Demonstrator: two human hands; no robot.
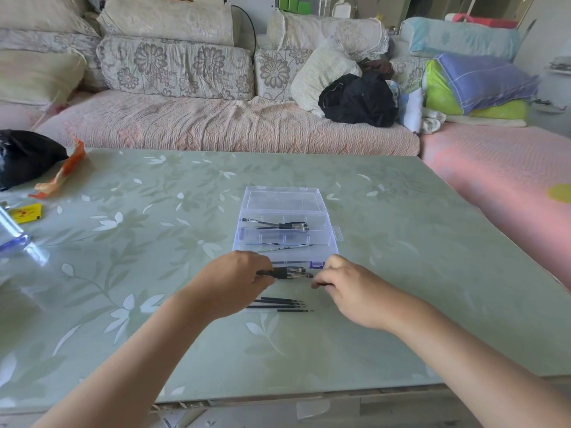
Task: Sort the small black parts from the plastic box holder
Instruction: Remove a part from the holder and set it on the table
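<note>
Centrally on the green floral table point(401, 242), a clear plastic box point(282, 199) is noted, its lid laid open away from the person. Black clipped parts point(278, 225) and a thin rod point(287, 248) are seen inside. Just before the box's near edge, a bundle of black parts point(293, 273) is pinched at its left end by the left hand point(238, 282). The right hand point(349, 291) is curled at the bundle's right end; a hold cannot be confirmed. Thin black refills point(278, 304) are laid between the wrists.
</note>
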